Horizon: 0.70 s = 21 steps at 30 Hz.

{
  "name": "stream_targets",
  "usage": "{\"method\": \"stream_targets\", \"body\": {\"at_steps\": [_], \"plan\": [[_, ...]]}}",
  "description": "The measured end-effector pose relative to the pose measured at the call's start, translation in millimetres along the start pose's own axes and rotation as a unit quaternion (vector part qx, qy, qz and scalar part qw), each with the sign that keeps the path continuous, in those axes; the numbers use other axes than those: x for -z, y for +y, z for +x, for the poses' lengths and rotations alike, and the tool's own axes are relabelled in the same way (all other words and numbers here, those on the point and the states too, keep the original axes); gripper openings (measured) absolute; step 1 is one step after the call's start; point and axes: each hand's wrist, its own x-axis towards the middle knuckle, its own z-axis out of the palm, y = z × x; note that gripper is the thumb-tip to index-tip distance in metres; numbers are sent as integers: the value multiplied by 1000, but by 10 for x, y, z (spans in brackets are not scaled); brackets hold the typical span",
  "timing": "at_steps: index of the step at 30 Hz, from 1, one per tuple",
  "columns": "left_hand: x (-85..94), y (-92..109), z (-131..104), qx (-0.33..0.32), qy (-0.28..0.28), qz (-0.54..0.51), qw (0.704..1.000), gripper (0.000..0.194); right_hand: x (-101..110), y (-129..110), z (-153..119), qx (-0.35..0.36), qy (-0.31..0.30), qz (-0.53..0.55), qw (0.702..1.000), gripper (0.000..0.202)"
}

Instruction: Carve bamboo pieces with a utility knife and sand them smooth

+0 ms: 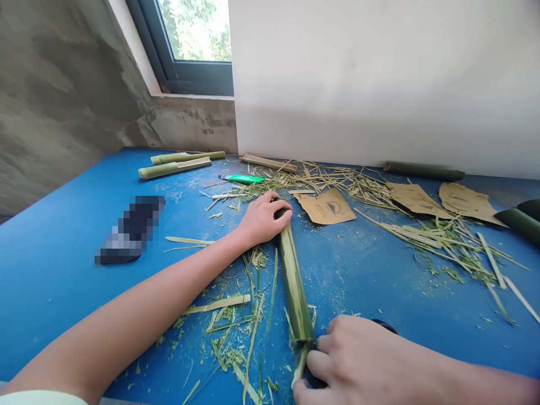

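A length of green bamboo (294, 281), its skin partly scraped to pale streaks, lies on the blue table pointing away from me. My left hand (266, 218) is closed over its far end, fingers and thumb wrapped round it. At the near end my right hand (341, 357) is closed, its curled fingers against a pale, frayed strip (300, 365) there. Black parts of some object (385, 325) peek out behind and beneath the right hand; most of it is hidden, so I cannot tell its kind. Bamboo shavings (230, 343) lie left of the bamboo.
Further back lie a green-handled cutter (242, 179), cut bamboo pieces (175, 167), a heap of strips (337, 180) and sandpaper sheets (327, 207). A blurred dark object (135, 228) lies left. More shavings (455, 247) and dark bamboo tubes (521, 225) are at right.
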Motion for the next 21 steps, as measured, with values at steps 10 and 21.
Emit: {"method": "stream_targets", "body": {"at_steps": [10,21], "plan": [[-21,-58,-6,-41,7,-51,998,26,-37,807,-143,-238,152,-61,957,28],[-31,-7,-1,-82,-24,-42,995,25,-109,974,18,-341,143,-73,926,33]]}}
